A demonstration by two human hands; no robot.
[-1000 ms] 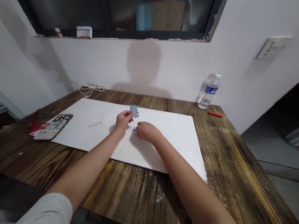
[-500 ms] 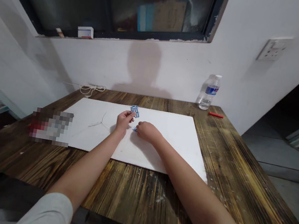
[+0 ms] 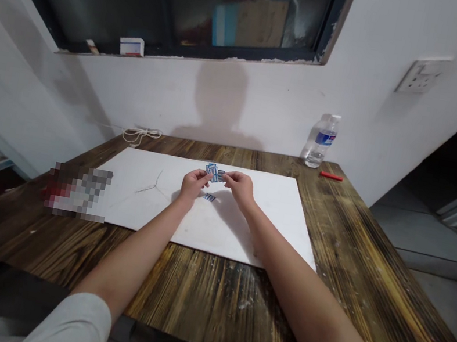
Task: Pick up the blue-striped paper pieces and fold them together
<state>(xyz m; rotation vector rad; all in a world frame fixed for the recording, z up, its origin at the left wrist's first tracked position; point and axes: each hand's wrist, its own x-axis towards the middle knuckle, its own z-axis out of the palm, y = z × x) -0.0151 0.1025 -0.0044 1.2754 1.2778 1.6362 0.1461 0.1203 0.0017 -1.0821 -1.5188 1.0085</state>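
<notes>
Several blue paper clips point(image 3: 212, 172), tightly bunched

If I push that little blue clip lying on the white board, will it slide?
Probably: the little blue clip looks thin and flat, so it is likely light and may skid on the smooth white board. It looks like bent wire, so it probably feels stiff, not floppy.

The left hand point(image 3: 194, 184) and right hand point(image 3: 239, 188) hang close together at centre, fingertips just apart, thumbs and fingers pinched. The bare left forearm point(image 3: 130, 248) and right forearm point(image 3: 300, 290) reach far from the near side, angling inward to the wrists. White sleeves point(image 3: 68, 325) cover the upper arms.
</notes>
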